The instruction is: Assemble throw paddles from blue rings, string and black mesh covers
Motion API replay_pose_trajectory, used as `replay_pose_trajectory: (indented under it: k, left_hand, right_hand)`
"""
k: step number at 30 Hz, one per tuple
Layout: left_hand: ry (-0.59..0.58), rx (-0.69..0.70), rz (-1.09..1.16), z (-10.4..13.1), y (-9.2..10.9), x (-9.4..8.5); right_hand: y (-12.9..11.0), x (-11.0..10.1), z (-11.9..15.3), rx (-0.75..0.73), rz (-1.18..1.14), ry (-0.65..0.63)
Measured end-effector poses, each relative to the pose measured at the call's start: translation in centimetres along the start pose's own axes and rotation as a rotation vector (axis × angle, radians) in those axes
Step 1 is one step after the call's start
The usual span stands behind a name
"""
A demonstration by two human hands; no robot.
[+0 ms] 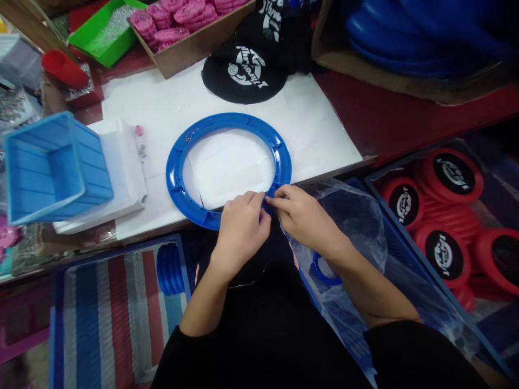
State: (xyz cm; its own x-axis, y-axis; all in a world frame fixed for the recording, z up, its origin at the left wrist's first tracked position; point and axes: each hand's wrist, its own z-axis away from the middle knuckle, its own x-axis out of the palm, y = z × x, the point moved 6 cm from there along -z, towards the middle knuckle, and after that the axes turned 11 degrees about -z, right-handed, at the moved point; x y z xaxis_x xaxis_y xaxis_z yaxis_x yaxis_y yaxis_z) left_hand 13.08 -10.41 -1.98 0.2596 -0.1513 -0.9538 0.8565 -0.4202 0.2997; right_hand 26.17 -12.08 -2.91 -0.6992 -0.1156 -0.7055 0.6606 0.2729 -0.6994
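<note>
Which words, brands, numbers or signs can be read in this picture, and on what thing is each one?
"Throw", with an unclear mark before it: on the front black disc.
"Throw", less clear: on the rear black disc.
The white logos on the red discs are too blurred to read surely.
I see no readable text on the blue ring.

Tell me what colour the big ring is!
The big ring is blue, best seen in the head view.

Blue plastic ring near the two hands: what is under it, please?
Through the blue plastic ring, a flat white sheet shows. What lies directly under its band is covered. The left hand and right hand hide part of its near side.
</note>
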Motion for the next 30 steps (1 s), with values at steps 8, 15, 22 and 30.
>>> replay_pose_trajectory:
  k: [8,15,22,30]
  left_hand:
    - [0.088,0.007,0.068,-0.9,-1.3,1.4]
    - [0.155,0.000,0.059,-0.6,-1.7,1.4]
    - [0.164,-0.007,0.081,-0.6,-1.8,1.5]
    - [0.148,-0.006,0.080,-0.6,-1.8,1.5]
  right_hand:
    - [0.2,-1.2,-1.2,-0.052,-0.140,-0.123]
    - [1.5,-4.6,-3.1,-0.016,-0.184,0.089]
    - [2.1,-3.4,-4.0,-0.024,-0.122,0.120]
    - [2.9,-2.8,-2.9,0.097,-0.125,0.162]
